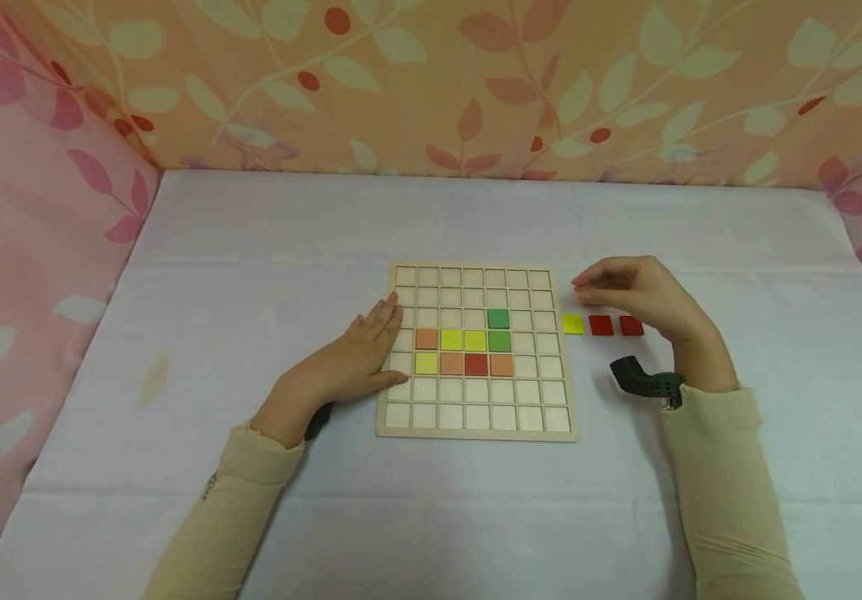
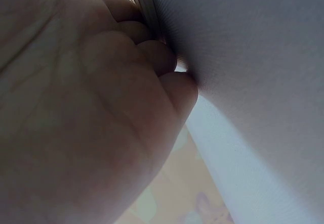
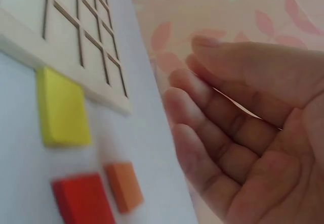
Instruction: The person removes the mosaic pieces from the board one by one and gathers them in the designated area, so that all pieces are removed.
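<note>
A square wooden grid board lies on the table, with several coloured square tiles in its middle cells, among them a red tile and a green tile. My left hand rests at the board's left edge, fingers straight over the rim and thumb spread lower down. To the right of the board my right hand hovers with loosely bent fingers; nothing shows between them in the right wrist view. Close below it are a yellow tile by the board's edge, a red tile and an orange tile, which the hand hides in the head view.
Another loose red tile sits at the right end of the row beside the board. White cloth covers the table, and patterned fabric walls it in at the back and sides. Each wrist wears a black camera mount.
</note>
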Demonstrator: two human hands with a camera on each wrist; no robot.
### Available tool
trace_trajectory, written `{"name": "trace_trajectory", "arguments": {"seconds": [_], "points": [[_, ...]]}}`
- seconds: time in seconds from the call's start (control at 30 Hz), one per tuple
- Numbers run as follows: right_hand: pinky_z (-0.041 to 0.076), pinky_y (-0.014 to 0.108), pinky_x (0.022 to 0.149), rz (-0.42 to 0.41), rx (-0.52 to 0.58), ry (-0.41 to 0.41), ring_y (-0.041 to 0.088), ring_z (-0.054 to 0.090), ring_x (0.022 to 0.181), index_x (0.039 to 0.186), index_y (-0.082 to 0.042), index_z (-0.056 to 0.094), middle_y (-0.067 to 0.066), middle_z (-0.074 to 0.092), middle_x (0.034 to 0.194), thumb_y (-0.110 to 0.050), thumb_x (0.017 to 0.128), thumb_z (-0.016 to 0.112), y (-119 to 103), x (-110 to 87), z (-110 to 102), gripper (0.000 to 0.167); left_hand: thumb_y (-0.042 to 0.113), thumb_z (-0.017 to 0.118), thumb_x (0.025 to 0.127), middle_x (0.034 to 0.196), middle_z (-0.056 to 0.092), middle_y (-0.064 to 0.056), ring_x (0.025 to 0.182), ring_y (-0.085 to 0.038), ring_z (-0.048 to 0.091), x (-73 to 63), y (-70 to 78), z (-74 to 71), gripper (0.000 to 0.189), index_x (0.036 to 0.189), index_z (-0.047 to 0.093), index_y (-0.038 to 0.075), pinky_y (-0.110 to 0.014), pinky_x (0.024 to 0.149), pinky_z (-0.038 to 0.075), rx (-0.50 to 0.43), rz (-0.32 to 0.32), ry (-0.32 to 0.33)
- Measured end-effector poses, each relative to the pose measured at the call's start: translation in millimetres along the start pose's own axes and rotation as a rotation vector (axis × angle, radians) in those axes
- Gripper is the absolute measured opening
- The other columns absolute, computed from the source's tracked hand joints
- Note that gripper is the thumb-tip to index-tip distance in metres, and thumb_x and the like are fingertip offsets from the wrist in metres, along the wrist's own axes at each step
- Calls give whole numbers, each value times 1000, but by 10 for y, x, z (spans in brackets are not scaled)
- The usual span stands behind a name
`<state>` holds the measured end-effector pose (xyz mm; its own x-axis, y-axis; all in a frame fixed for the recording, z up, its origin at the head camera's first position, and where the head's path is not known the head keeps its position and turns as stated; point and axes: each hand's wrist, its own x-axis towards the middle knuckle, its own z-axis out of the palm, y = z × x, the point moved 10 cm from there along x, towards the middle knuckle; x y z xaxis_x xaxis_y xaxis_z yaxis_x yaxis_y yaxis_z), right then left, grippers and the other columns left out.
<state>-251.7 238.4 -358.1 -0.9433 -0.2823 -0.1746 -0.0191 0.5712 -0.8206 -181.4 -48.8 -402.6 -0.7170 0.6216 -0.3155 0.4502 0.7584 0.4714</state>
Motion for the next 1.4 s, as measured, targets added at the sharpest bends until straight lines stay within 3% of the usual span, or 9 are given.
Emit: {"name": "trace_trajectory", "arguments": {"seconds": [0.2,0.5,0.83,1.4], "points": [[52,22,70,-41,27,11,15,62,81,104,3,68,5,68,92,-13,86,71,-81,66,162,24,34,57,95,155,-12,-19,142,-31,-6,3,2,-2,86,147,2,-7,-48,114,7,4,0,-2],[46,18,72,-73,49,-56,13,62,82,102,1,69,10,68,93,-14,85,71,-151,141,449,23,34,57,95,155,-12,-19,142,-31,-6,2,-1,-4,87,147,2,-7,-49,114,7,3,-5,1],[51,20,73,-127,108,-163,15,67,84,102,5,67,17,68,99,-3,86,68,-218,209,691,18,34,58,94,155,-12,-19,142,-30,-7,-4,-8,-2,88,147,2,-8,-48,114,7,-6,-8,-1],[48,22,72,-99,8,-230,14,63,79,99,1,70,12,69,94,-5,83,71,-260,382,869,18,35,58,94,155,-13,-18,142,-29,-8,11,-19,19,89,147,1,-7,-48,114,7,8,-13,-6]]}}
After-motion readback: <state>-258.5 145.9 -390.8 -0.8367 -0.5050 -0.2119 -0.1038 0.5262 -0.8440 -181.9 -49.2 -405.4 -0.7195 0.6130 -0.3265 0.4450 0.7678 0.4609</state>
